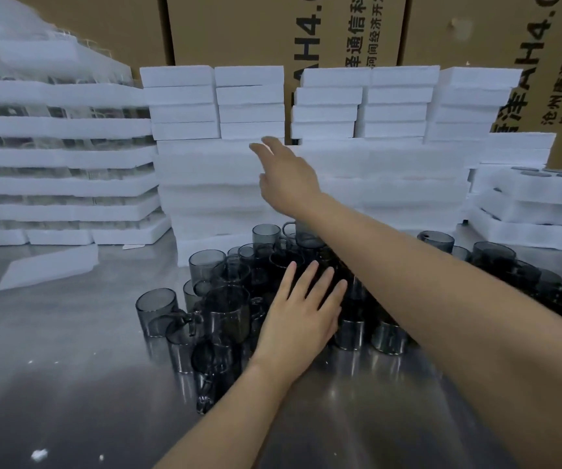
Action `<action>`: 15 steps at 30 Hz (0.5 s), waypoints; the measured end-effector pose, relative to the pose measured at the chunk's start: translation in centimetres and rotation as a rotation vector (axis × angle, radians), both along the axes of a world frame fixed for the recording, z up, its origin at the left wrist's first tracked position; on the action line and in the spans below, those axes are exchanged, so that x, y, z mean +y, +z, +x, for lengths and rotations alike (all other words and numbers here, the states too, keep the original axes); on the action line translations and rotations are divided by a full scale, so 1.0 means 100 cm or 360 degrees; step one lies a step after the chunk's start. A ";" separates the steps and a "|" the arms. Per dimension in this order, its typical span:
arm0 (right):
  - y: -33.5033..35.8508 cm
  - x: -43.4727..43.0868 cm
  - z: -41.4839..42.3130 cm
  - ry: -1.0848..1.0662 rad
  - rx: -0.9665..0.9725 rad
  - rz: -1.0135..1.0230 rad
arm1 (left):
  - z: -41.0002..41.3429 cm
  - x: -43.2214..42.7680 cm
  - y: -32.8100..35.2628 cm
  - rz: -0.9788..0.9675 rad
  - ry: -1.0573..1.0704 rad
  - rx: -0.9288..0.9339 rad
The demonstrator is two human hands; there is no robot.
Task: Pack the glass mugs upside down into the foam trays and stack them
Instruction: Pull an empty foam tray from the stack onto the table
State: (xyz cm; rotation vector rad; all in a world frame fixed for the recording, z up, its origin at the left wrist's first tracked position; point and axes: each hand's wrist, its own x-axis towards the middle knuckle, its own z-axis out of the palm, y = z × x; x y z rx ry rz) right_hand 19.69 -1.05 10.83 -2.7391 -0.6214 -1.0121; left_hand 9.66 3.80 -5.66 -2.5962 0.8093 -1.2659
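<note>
Several smoky grey glass mugs (pixel 225 309) stand crowded together on the steel table (pixel 70 333), most of them upright. My left hand (pixel 303 309) hovers flat over the middle of the cluster, fingers spread, holding nothing. My right hand (pixel 286 174) is stretched far forward, fingers apart, up against the stack of empty white foam trays (pixel 212 184) behind the mugs. At the far left stands a tall stack of filled foam trays (pixel 59 157) with glassware between the layers.
More foam blocks (pixel 394 99) are piled behind, in front of cardboard boxes (pixel 272 28). At the right, foam trays (pixel 536 204) with round holes are stacked. A loose foam slab (pixel 49 265) lies at left. Foam crumbs (pixel 39 453) dot the table's near edge.
</note>
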 end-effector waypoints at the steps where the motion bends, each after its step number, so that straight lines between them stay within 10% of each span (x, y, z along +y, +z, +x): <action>1: 0.006 0.008 0.018 -0.0013 0.0111 -0.0041 | 0.000 0.000 0.000 0.0002 0.0008 0.0016; 7: 0.015 0.035 0.082 -0.0179 0.0464 -0.0330 | 0.001 0.000 0.001 0.0031 0.0012 0.0087; 15: 0.009 0.032 0.038 -0.0168 -0.0266 -0.0143 | 0.005 0.005 -0.001 -0.0046 -0.0075 0.0042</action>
